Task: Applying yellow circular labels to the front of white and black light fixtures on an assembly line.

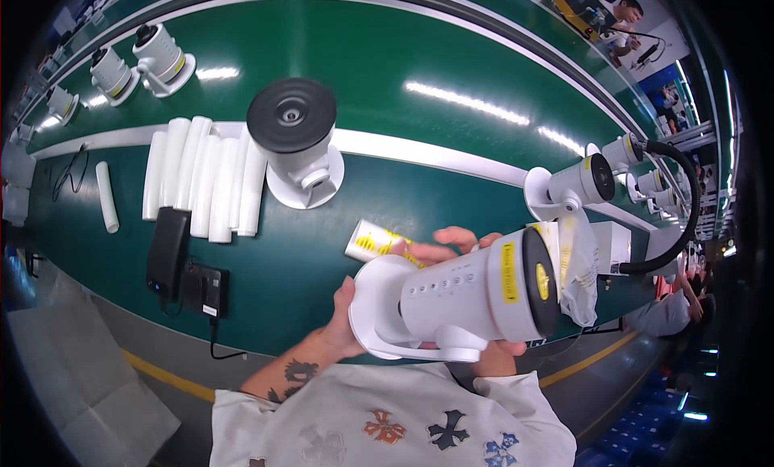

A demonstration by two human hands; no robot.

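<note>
A white cylindrical device (451, 294) with a round base, a swivel bracket, a row of small buttons and a black end cap lies tilted across both my hands. My left hand (340, 326) is closed on the rim of its round base, thumb up along the edge. From the far side my right hand (461, 240) supports the body; its fingers show beyond the top and its thumb below, the palm hidden. Yellow labels (508, 272) sit on the body and the black end. Just past the right fingertips lies a white roll with yellow stickers (371, 240).
Another such device (302, 173) stands upright ahead, beside several white tubes (201, 177). A black handheld scanner-like tool (168, 253) and a black box (205, 290) with a cable lie left. At right are more devices (576, 181), a plastic bag (579, 273) and a black hose (689, 201).
</note>
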